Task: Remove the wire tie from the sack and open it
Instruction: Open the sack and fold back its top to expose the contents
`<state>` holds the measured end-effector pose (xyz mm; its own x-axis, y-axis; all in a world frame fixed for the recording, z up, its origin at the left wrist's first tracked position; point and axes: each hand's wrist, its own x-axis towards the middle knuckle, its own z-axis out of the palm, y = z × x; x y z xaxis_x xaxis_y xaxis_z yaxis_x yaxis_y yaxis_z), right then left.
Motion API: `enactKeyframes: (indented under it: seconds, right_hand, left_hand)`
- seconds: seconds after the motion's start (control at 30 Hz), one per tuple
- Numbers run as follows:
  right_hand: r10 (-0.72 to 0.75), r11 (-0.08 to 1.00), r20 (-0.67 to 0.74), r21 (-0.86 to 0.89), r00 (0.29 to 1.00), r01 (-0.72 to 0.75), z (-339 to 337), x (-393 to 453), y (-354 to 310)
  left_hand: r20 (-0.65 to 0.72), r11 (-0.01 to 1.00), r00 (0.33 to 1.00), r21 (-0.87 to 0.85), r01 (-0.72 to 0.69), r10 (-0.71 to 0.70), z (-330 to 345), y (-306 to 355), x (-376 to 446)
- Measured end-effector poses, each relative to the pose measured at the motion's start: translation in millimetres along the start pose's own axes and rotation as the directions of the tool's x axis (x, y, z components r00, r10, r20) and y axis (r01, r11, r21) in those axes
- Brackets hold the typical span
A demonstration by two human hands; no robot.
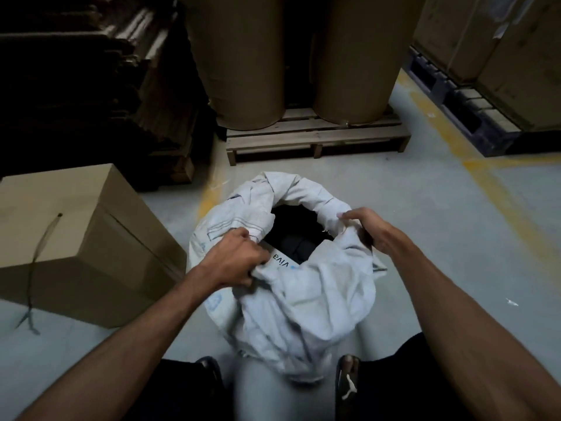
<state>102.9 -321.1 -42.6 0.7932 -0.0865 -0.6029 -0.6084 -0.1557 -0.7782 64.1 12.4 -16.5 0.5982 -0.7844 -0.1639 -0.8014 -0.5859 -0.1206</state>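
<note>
Bare forearms, black trousers (403, 384), dark shoes (347, 378) with white logo

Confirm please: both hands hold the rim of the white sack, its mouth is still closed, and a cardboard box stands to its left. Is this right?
Not quite. The head view shows the mouth of the white sack already open, with dark contents inside. The rest holds: the left hand and the right hand grip its rim, and the cardboard box stands to its left.

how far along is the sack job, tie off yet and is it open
Done: no wire tie shows on the white woven sack, and its mouth gapes over dark contents. In hand: the left hand and right hand grip opposite sides of the rim. Left: perhaps folding the crumpled rim down further.
</note>
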Motion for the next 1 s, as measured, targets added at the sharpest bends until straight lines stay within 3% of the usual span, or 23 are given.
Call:
enactKeyframes:
  seconds: [0.07, 0.13, 0.2, 0.27, 0.33, 0.4, 0.47, 0.57, 0.67, 0.73, 0.83, 0.93, 1.0]
  right_hand:
    - [-0.234, 0.928, -0.078, -0.316, 0.969, 0.199, 1, -29, -8]
    - [-0.460, 0.722, 0.040, -0.565, 0.887, 0.400, 6, -63, -10]
    - [-0.487, 0.583, 0.298, -0.589, 0.821, 0.560, 18, -94, -4]
    - [-0.481, 0.397, 0.463, -0.642, 0.745, 0.656, 44, -105, 7]
    - [-0.469, 0.261, 0.521, -0.690, 0.713, 0.675, 75, -108, 19]
    - [-0.480, 0.234, 0.489, -0.728, 0.728, 0.644, 96, -108, 26]
    - [-0.540, 0.190, 0.438, -0.768, 0.719, 0.611, 106, -105, 29]
    - [-0.654, 0.128, 0.363, -0.812, 0.664, 0.570, 113, -105, 28]
    - [-0.718, 0.045, 0.390, -0.801, 0.577, 0.597, 123, -110, 29]
    - [-0.742, -0.087, 0.472, -0.772, 0.476, 0.630, 132, -111, 35]
    - [-0.742, -0.164, 0.529, -0.738, 0.412, 0.654, 137, -117, 41]
    - [-0.806, -0.121, 0.466, -0.734, 0.365, 0.669, 132, -126, 42]
    - [-0.857, -0.057, 0.357, -0.782, 0.372, 0.620, 130, -136, 41]
  left_hand:
    - [-0.132, 0.995, 0.989, -0.090, 0.048, -0.060, -3, -5, -13]
    - [-0.294, 0.993, 0.953, -0.110, 0.043, -0.074, -6, -7, -23]
    - [-0.467, 0.999, 0.883, -0.037, 0.040, -0.053, -3, -10, -30]
    - [-0.589, 0.996, 0.808, 0.048, 0.072, -0.030, 1, -14, -35]
    - [-0.662, 0.991, 0.749, 0.092, 0.100, -0.014, 5, -17, -41]
    - [-0.696, 0.987, 0.718, 0.108, 0.120, -0.011, 4, -16, -51]
    - [-0.657, 0.990, 0.750, 0.033, 0.136, -0.081, 0, -12, -61]
    - [-0.368, 0.945, 0.880, -0.239, 0.223, -0.301, -3, -7, -74]
    - [-0.016, 0.936, 0.942, -0.114, 0.332, -0.336, 0, 2, -81]
    - [0.097, 0.943, 0.939, -0.012, 0.332, -0.329, 5, 15, -77]
    - [0.023, 0.948, 0.954, 0.116, 0.295, -0.300, 14, 30, -63]
    - [-0.041, 0.944, 0.955, 0.145, 0.295, -0.292, 21, 30, -54]
    - [-0.103, 0.942, 0.957, 0.175, 0.287, -0.272, 23, 27, -50]
